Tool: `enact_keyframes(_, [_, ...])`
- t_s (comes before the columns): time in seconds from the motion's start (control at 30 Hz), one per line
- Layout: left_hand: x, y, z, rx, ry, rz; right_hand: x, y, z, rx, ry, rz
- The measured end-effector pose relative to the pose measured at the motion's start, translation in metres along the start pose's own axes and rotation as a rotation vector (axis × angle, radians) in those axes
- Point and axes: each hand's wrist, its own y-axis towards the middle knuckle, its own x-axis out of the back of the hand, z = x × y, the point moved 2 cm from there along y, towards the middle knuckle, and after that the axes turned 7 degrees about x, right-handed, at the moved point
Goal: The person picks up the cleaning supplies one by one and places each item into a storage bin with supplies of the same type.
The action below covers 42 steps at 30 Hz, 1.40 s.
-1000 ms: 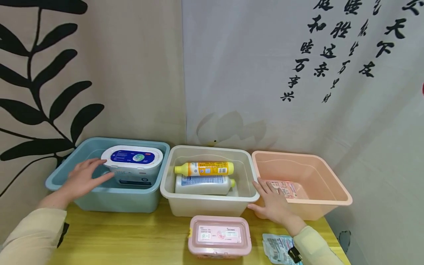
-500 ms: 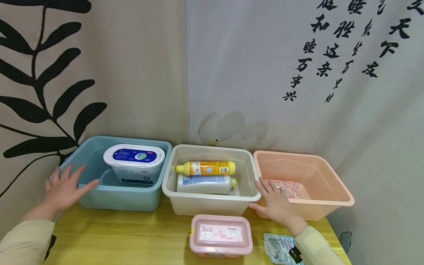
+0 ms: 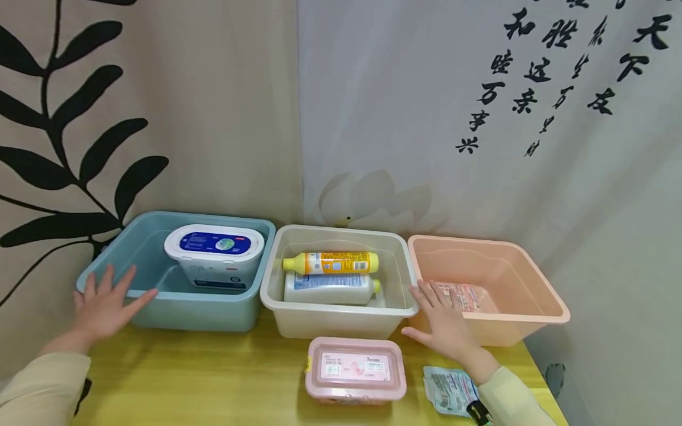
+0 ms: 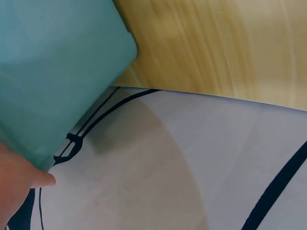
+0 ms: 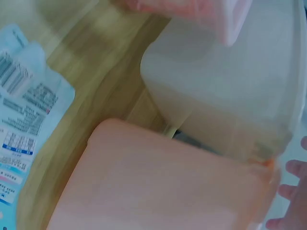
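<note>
My left hand (image 3: 103,307), fingers spread and straight, is at the front left corner of the blue bin (image 3: 197,310). In that bin stands a white lidded tub (image 3: 218,266) with a dark blue label on top. My right hand (image 3: 444,325) lies with straight fingers on the front rim of the peach bin (image 3: 511,328), beside the white bin (image 3: 335,322); neither hand grips anything. A pink packet (image 3: 460,297) lies inside the peach bin, partly behind the right hand. In the white bin a yellow bottle (image 3: 330,262) and a white bottle (image 3: 330,290) lie on their sides.
On the wooden table (image 3: 202,378), a pink lidded box (image 3: 355,370) sits in front of the white bin. A light blue pouch (image 3: 450,390) lies right of it, partly under the right wrist. A printed curtain (image 3: 224,118) hangs behind the bins.
My left hand has moved left, away from the white tub, to the blue bin's front left corner. The right hand has kept its place. The head view has tilted slightly.
</note>
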Motion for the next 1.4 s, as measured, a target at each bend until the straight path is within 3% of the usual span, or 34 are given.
enact_keyframes(0.27, [0.002,0.001,-0.001,0.002,0.0,0.006,0.01,-0.007,0.03,0.213,-0.03,-0.143])
enact_keyframes(0.53, [0.0,0.001,0.003,0.011,0.001,0.009,0.004,-0.014,0.052,0.404,0.001,-0.201])
enact_keyframes(0.73, [-0.001,0.002,0.005,0.021,-0.001,0.013,-0.006,-0.017,0.068,0.467,0.01,-0.14])
enact_keyframes(1.13, [-0.003,0.002,0.002,0.012,0.001,0.016,-0.035,-0.02,0.078,0.509,0.019,-0.021])
enact_keyframes(1.4, [-0.002,0.003,0.002,0.003,-0.005,0.014,-0.049,-0.02,0.08,0.603,-0.031,-0.009])
